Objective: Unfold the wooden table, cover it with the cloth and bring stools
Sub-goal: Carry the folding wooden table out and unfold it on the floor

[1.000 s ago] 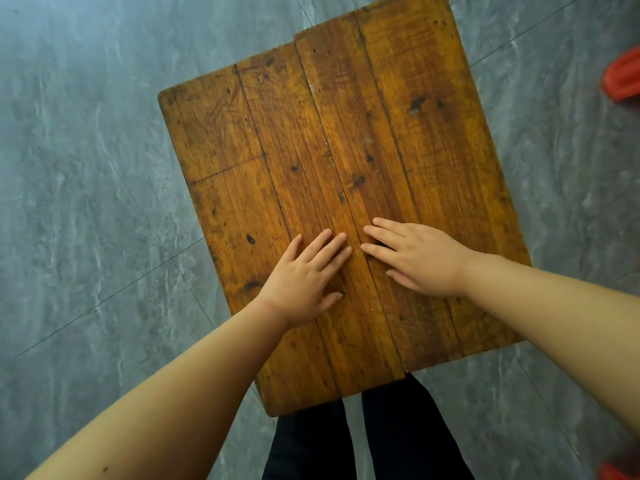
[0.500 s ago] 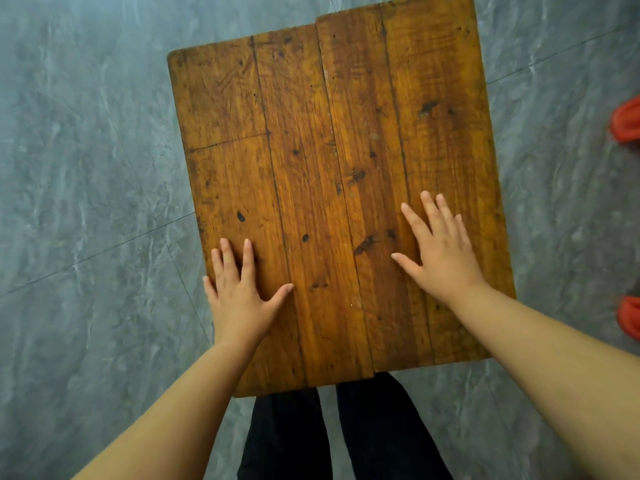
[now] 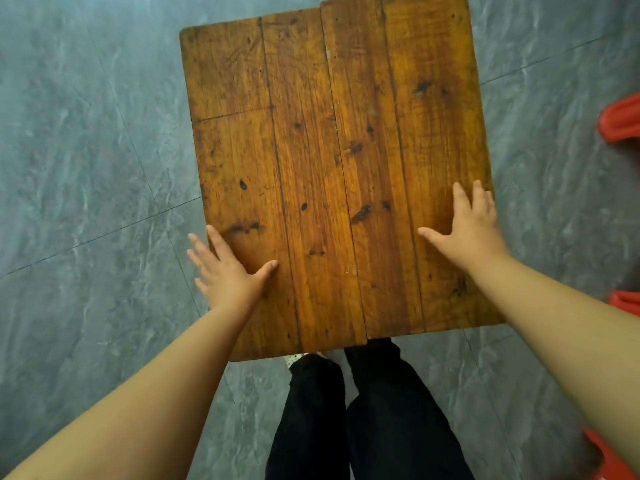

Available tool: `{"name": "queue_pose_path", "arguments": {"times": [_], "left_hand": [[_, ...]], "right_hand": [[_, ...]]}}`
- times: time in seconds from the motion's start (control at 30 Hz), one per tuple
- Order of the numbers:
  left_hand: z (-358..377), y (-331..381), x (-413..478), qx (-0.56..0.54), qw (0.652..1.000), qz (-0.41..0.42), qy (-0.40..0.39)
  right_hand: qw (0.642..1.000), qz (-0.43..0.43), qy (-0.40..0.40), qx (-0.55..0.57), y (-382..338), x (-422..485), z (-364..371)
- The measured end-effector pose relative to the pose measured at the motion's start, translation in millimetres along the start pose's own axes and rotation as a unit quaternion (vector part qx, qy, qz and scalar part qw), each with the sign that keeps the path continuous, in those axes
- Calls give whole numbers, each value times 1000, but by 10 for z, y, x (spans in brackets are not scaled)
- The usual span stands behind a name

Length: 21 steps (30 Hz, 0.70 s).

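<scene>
Progress looks early: the wooden table (image 3: 332,168) stands on the grey floor (image 3: 86,168) with top flat and bare, left hand (image 3: 230,275) and right hand (image 3: 472,230) spread open at its side edges, no cloth visible, red stool-like shapes (image 3: 621,121) waiting rightward.

Table (image 3: 332,168) far edge and red objects (image 3: 621,117) cropped.

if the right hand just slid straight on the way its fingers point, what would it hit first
Nothing, as far as the view shows. The right hand lies flat near the wooden table's right edge, fingers pointing toward its far end; only bare tabletop lies ahead.
</scene>
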<state>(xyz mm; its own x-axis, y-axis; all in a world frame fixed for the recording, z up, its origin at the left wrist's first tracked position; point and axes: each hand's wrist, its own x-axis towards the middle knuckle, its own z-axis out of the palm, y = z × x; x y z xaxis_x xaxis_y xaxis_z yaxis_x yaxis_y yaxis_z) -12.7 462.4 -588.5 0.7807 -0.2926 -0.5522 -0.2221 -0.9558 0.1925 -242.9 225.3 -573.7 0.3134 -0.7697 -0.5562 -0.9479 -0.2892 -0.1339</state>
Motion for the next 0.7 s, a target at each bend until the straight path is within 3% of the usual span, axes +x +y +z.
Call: {"name": "queue_pose_path", "arguments": {"times": [0.07, 0.2, 0.7], "left_hand": [[30, -49, -42, -64, 996, -61, -28], [111, -81, -50, -136, 987, -85, -27], [158, 43, -145, -106, 988, -110, -31]], "right_hand": [[997, 55, -10, 54, 135, -60, -10], [988, 95, -47, 110, 298, -74, 12], [998, 31, -25, 52, 360, 149, -92]]}}
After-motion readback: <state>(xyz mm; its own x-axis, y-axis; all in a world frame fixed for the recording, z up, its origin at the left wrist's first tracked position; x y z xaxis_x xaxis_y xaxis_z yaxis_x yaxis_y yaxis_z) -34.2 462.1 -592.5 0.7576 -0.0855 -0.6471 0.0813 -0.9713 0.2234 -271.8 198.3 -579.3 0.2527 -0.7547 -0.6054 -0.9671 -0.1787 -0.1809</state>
